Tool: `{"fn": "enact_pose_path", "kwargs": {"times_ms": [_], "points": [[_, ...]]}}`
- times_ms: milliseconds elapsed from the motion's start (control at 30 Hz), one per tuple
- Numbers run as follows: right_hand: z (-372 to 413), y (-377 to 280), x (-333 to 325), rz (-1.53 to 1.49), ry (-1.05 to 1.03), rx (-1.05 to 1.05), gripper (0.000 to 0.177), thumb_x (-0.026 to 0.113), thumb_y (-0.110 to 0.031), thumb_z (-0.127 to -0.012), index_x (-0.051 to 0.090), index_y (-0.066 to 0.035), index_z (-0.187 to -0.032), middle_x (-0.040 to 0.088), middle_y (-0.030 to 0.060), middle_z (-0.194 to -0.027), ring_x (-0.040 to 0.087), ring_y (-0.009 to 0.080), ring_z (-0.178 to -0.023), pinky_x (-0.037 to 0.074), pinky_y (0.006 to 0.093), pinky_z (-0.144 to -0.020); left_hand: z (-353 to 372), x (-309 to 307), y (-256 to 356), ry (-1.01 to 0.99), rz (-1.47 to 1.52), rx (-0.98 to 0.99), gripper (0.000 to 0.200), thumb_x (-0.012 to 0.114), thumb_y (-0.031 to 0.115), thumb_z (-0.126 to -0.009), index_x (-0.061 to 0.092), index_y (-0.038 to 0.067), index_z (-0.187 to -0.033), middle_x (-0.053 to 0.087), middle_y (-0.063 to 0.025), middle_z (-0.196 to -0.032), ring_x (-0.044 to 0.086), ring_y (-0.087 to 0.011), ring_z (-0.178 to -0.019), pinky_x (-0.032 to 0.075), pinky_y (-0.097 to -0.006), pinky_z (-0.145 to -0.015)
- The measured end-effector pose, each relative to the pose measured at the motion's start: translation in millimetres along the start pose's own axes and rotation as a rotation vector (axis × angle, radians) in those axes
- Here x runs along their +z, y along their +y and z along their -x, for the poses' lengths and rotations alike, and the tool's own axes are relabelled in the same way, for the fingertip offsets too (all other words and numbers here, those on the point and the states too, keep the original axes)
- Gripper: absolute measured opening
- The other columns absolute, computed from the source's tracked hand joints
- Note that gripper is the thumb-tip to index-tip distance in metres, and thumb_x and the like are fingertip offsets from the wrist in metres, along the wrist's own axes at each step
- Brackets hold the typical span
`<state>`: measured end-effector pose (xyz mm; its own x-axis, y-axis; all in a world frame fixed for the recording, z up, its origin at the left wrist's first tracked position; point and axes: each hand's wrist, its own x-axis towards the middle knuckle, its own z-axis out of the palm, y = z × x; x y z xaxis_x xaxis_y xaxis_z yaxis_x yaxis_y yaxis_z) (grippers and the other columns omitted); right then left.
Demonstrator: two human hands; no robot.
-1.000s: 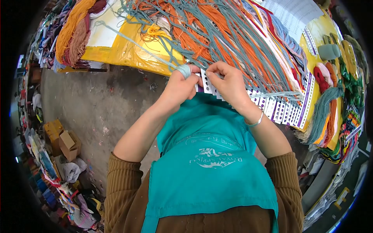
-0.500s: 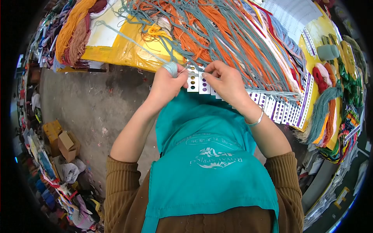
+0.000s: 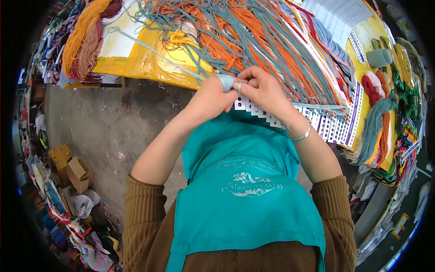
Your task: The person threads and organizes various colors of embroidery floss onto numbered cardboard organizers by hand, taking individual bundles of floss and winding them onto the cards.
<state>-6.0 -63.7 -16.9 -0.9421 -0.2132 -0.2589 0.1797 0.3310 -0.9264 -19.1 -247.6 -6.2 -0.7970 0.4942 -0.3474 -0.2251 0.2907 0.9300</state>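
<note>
Pale blue thread (image 3: 226,83) is wrapped around the fingers of my left hand (image 3: 209,99), which is closed on it. A long strand of it trails up and left over the yellow table edge. My right hand (image 3: 263,93) meets the left, its thumb and index finger pinched together at the thread; the exact pinch point is partly hidden. Just below the hands, white cards with punched holes (image 3: 251,108) overlap in a row along the table edge. Grey-green and orange threads (image 3: 258,45) fan out across the table beyond them.
Orange and brown skeins (image 3: 84,38) hang at the table's left. A grey-green cylinder (image 3: 379,58) and more skeins (image 3: 380,122) lie at the right. Printed sheets (image 3: 337,18) rest at the back. Cardboard boxes (image 3: 79,172) stand on the floor at left.
My left hand has moved right and slightly up, carrying the wrapped thread, and now touches my right hand. The gap between the hands has closed, covering some of the punched cards.
</note>
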Motion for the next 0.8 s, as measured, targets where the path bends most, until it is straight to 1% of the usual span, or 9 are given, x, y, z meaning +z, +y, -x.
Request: {"fn": "enact_pose_path", "kwargs": {"times_ms": [100, 200, 267, 333, 400, 500, 600, 700, 800], "points": [[0.2, 0.8, -1.5, -0.031, -0.033, 0.016, 0.043, 0.067, -0.038, -0.088, 0.059, -0.001, -0.109, 0.067, 0.0085, -0.073, 0.062, 0.0178, -0.064, 0.048, 0.0313, -0.063, -9.4, -5.7, -6.5, -0.027, -0.209, 0.196, 0.010, 0.059, 0.015, -0.092, 0.061, 0.009, -0.084, 0.048, 0.0058, -0.061, 0.039, -0.0013, -0.051, 0.027, -0.0200, -0.045], [-1.0, -1.8, -2.6, 0.065, -0.036, 0.064, 0.045, 0.065, -0.037, -0.087, 0.057, -0.001, -0.113, 0.069, 0.0113, -0.079, 0.064, 0.0212, -0.071, 0.049, 0.0339, -0.067, -7.5, -33.3, 5.0, -0.147, 0.474, -0.263, 0.011, 0.058, 0.015, -0.092, 0.055, 0.011, -0.082, 0.040, 0.0082, -0.059, 0.033, -0.0001, -0.047, 0.023, -0.0185, -0.041], [-0.2, -7.2, -3.3, 0.148, -0.037, 0.073, 0.042, 0.064, -0.031, -0.087, 0.055, -0.001, -0.114, 0.067, 0.0099, -0.076, 0.062, 0.0188, -0.069, 0.047, 0.0332, -0.065, -9.8, -75.1, -10.6, -0.259, 0.856, -0.287, 0.021, 0.052, 0.019, -0.096, 0.047, 0.014, -0.076, 0.033, 0.0084, -0.058, 0.025, -0.0013, -0.040, 0.019, -0.0179, -0.034], [2.7, -16.7, -4.4, 0.237, -0.039, 0.052, 0.035, 0.062, -0.022, -0.088, 0.053, -0.001, -0.115, 0.062, 0.0053, -0.067, 0.054, 0.0114, -0.059, 0.042, 0.0297, -0.057, -4.4, -127.2, -9.0, -0.120, 1.017, -0.252, 0.021, 0.054, 0.019, -0.094, 0.048, 0.015, -0.075, 0.032, 0.0079, -0.056, 0.024, -0.0028, -0.039, 0.020, -0.0182, -0.032], [3.6, -20.4, -6.5, 0.239, -0.057, 0.098, 0.039, 0.060, -0.022, -0.084, 0.054, -0.001, -0.117, 0.066, 0.0106, -0.076, 0.062, 0.0223, -0.073, 0.047, 0.0361, -0.071, -3.4, -172.8, 8.0, 0.308, 0.900, -0.186, 0.028, 0.052, 0.018, -0.094, 0.044, 0.016, -0.067, 0.029, 0.0079, -0.052, 0.025, -0.0040, -0.037, 0.020, -0.0206, -0.033], [3.0, -20.8, -6.1, 0.238, -0.067, 0.112, 0.042, 0.059, -0.022, -0.081, 0.055, -0.001, -0.117, 0.068, 0.0128, -0.080, 0.066, 0.0278, -0.080, 0.049, 0.0399, -0.076, -16.7, -255.1, -3.2, 0.158, 1.187, 0.096, 0.020, 0.055, 0.011, -0.092, 0.048, 0.010, -0.073, 0.034, 0.0058, -0.054, 0.027, -0.0054, -0.041, 0.023, -0.0208, -0.037], [4.8, -20.3, -5.3, 0.241, -0.048, 0.103, 0.042, 0.060, -0.021, -0.081, 0.055, -0.001, -0.117, 0.067, 0.0124, -0.079, 0.066, 0.0278, -0.080, 0.049, 0.0403, -0.075, -17.3, -283.5, 5.7, 0.557, 1.173, 0.204, 0.019, 0.057, 0.010, -0.091, 0.049, 0.009, -0.074, 0.039, 0.0039, -0.057, 0.027, -0.0064, -0.042, 0.024, -0.0203, -0.038], [5.7, -17.1, -4.2, 0.233, -0.026, 0.095, 0.041, 0.061, -0.021, -0.080, 0.056, -0.002, -0.117, 0.067, 0.0118, -0.078, 0.065, 0.0277, -0.079, 0.048, 0.0401, -0.075, -6.4, -216.9, 5.7, 0.601, 0.830, 0.127, 0.029, 0.057, 0.016, -0.094, 0.060, 0.001, -0.118, 0.056, -0.0003, -0.073, 0.036, -0.0054, -0.047, 0.031, -0.0191, -0.040], [6.8, -16.5, -2.6, 0.223, 0.009, 0.069, 0.038, 0.062, -0.020, -0.081, 0.058, -0.003, -0.115, 0.066, 0.0102, -0.075, 0.064, 0.0241, -0.074, 0.049, 0.0372, -0.070, 17.0, -143.3, -4.0, 0.235, 0.792, 0.149, 0.047, 0.052, 0.025, -0.098, 0.048, -0.001, -0.137, 0.065, -0.0089, -0.112, 0.055, -0.0073, -0.071, 0.045, -0.0203, -0.059]]}}
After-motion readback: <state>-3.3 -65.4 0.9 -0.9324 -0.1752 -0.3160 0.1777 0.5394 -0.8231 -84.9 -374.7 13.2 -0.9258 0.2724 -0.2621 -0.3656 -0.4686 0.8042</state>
